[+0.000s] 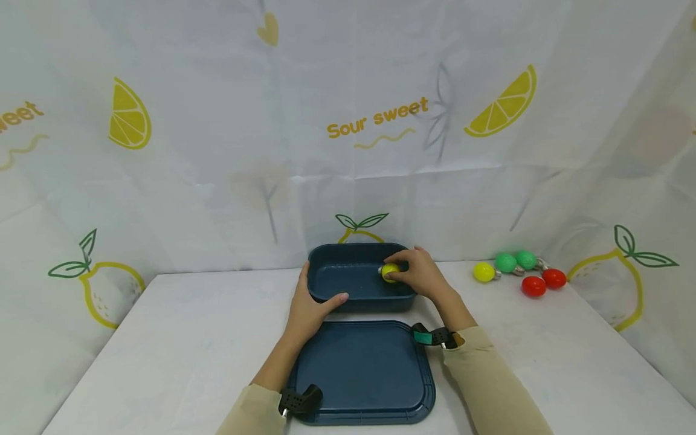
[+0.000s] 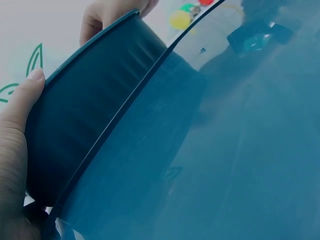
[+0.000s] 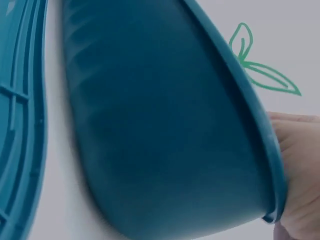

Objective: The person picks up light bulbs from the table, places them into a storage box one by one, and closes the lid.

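A dark blue rectangular container [image 1: 375,304] stands at the back middle of the table. My left hand [image 1: 309,307] grips its left end, with the thumb over the front rim; in the left wrist view that thumb lies against the container wall [image 2: 95,110]. Inside the right part of the container, my right hand [image 1: 423,273] pinches a small yellow light bulb [image 1: 389,273] with a metal base. The right wrist view shows the container's outer side [image 3: 160,125] and part of the right hand [image 3: 302,170] reaching over the rim; the bulb is hidden there.
A matching blue lid [image 1: 364,374] lies flat in front of the container, beneath my forearms. At the back right of the white table [image 1: 206,356] lie another yellow bulb [image 1: 483,272], two green bulbs [image 1: 505,263] and two red bulbs [image 1: 533,286]. A printed cloth [image 1: 206,199] hangs close behind.
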Demonstrator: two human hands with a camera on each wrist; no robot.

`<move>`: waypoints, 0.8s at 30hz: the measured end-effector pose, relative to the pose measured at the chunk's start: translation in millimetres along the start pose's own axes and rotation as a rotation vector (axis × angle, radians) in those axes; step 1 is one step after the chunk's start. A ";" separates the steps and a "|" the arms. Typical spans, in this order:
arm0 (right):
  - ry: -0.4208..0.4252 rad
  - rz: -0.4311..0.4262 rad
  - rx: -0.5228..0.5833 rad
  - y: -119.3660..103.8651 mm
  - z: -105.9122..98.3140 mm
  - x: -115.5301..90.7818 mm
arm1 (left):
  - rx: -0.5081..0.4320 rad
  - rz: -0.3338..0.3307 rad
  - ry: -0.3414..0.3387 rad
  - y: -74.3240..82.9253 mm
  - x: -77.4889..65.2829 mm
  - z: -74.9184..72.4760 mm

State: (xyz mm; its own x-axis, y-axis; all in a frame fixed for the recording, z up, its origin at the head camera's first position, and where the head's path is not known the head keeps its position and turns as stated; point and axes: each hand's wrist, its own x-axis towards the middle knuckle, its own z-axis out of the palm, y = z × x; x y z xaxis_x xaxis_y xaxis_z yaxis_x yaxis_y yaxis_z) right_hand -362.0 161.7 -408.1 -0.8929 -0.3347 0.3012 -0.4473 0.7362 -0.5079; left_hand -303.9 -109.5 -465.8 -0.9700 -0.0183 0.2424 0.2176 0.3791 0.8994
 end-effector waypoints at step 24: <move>-0.091 -0.086 0.217 -14.6 8.4 18.8 | -0.018 -0.014 0.007 0.3 -0.4 2.6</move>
State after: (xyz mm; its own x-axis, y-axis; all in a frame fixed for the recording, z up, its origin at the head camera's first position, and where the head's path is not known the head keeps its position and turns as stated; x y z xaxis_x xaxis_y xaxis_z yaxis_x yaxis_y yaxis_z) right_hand -372.7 139.8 -401.8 -0.8478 -0.4493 0.2818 -0.5135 0.5626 -0.6479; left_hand -303.8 -107.0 -466.6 -0.9723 -0.0298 0.2320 0.2059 0.3622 0.9091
